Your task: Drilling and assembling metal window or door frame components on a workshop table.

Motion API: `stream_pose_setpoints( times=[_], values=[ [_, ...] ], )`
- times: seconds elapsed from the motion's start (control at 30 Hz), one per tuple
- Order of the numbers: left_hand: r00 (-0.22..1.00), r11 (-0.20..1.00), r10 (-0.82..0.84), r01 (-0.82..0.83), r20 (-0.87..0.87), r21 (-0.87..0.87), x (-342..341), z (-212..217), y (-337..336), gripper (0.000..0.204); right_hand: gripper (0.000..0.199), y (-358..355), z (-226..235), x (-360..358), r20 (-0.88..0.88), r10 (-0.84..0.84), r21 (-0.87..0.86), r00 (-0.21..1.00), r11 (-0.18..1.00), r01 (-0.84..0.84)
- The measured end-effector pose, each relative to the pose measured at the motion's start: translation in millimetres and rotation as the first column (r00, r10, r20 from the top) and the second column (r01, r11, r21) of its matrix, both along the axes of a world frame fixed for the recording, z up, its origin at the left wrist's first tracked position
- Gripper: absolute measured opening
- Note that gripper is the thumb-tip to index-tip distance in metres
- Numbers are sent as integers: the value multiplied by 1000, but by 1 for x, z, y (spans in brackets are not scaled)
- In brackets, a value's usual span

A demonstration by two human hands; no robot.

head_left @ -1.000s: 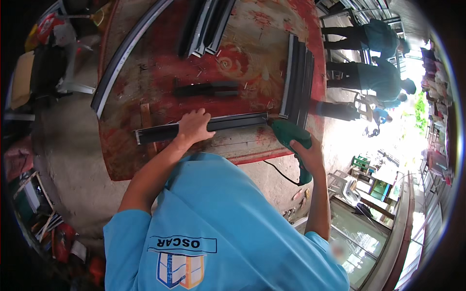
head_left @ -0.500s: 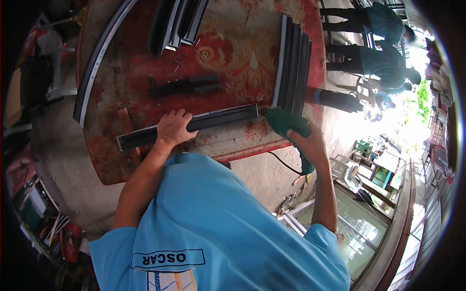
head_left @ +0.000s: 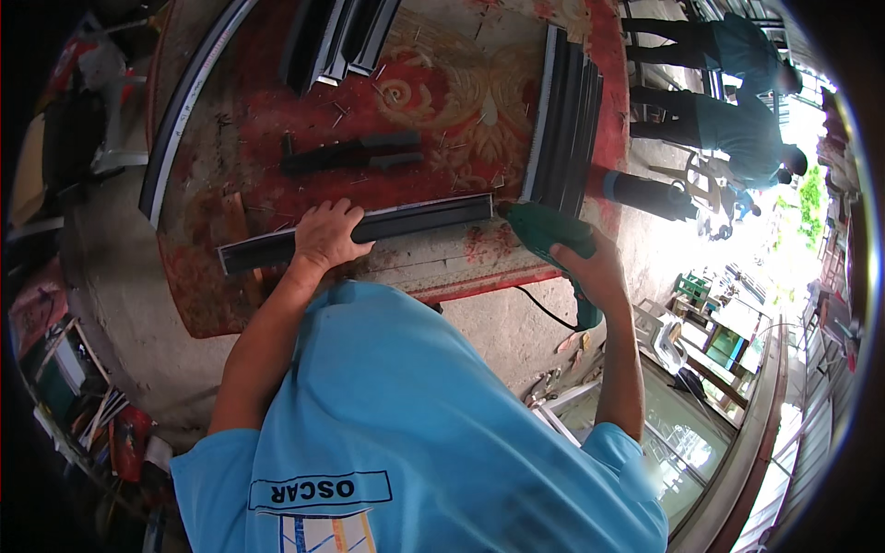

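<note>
Along the near edge of the table (head_left: 452,120), covered in worn red patterned sheeting, lies a dark grey channel-shaped bar (head_left: 429,219). My left hand (head_left: 327,235) wraps over its middle, thumb on the near side. In my right hand (head_left: 595,267) is a green corded power drill (head_left: 546,230), gripped by its handle and lying sideways. The drill's front end sits at the bar's right end; whether they touch, and what bit is fitted, I cannot tell. A black cord (head_left: 544,309) hangs below the drill.
Several dark bars (head_left: 562,129) lie stacked at the right; more profiles (head_left: 336,41) lie at the far side. A long curved-looking strip (head_left: 189,106) runs down the left. Scattered nail-like bits and a dark tool-like object (head_left: 350,152) lie between. Two people (head_left: 737,134) stand at upper right.
The whole view has shifted slightly. My left hand stays on the bar, and the drill stays at the bar's right end in my right hand.
</note>
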State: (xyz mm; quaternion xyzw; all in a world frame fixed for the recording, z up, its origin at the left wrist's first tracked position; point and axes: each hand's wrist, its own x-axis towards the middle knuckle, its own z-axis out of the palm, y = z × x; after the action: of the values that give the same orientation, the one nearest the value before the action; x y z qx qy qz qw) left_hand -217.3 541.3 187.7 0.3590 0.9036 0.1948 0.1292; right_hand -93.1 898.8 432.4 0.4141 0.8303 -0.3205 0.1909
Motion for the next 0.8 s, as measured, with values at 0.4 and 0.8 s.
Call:
stream_pose_setpoints(
  times=[0.4,0.8],
  values=[
    [1000,1000,-8,7,2,23,-2,2,0,47,50,-2,2,-1,-25,20,3,999,1000,-19],
    [1000,1000,-6,6,3,25,-1,2,0,48,47,-7,5,-4,-30,28,8,999,1000,-28]
  ],
)
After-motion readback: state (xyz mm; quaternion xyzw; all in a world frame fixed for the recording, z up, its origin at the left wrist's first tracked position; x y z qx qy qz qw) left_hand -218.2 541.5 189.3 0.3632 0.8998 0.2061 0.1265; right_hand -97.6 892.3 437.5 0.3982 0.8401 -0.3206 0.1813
